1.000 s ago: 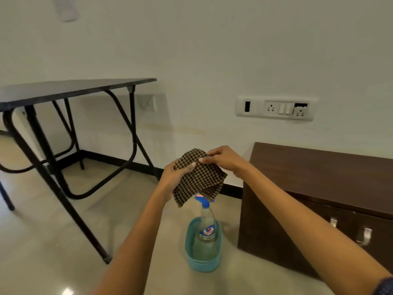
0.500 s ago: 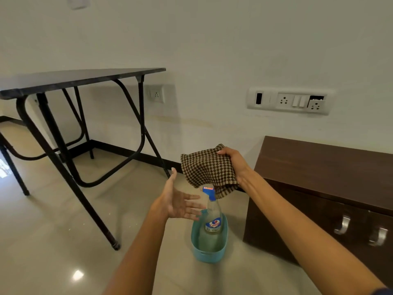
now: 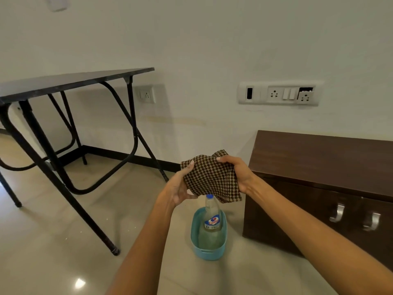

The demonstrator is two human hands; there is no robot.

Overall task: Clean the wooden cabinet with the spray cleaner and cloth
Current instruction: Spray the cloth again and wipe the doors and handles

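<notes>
At frame centre, the left hand and right hand both grip the checked cloth by its edges. Directly below, the spray bottle stands in a blue tub. The wooden cabinet occupies the lower right.

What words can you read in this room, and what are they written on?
"Colin": the red logo on the label of the spray bottle, as best it reads.
Small print under that logo: too blurred to read.
Checked cloth: no writing on it.
Switch panel on the wall: no words or numbers can be read.
</notes>
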